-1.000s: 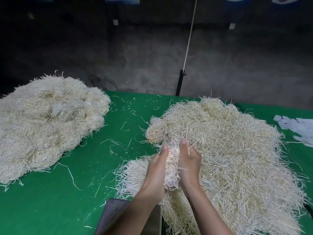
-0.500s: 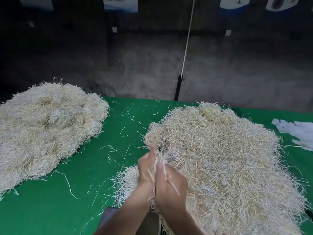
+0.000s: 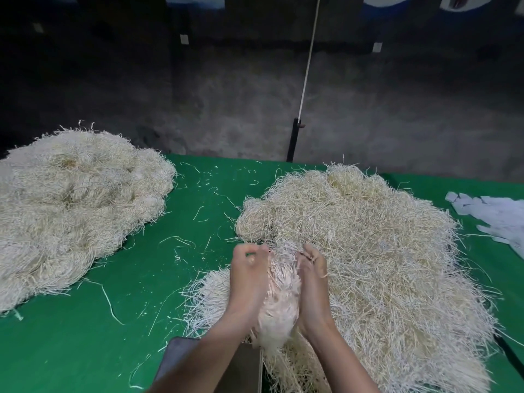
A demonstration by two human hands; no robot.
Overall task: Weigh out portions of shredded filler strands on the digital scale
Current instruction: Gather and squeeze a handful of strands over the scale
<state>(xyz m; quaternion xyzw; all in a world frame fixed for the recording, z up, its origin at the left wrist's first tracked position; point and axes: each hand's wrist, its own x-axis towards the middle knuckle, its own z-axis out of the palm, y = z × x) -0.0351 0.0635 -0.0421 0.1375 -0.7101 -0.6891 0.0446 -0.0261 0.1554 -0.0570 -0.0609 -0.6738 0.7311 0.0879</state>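
Left hand [image 3: 249,282] and right hand [image 3: 313,290], overlapped half second ago, now side by side, fingers curled, cupping strand bundle [image 3: 280,304] between palms above scale [image 3: 246,370]. Portion looks gathered; weighing likely next.

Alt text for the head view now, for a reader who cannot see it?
The left hand and right hand cup a bundle of pale shredded strands beside a grey scale plate at the frame's bottom edge. On the green table, a large strand pile lies beside the right hand, another pile far left, white paper slips far right.
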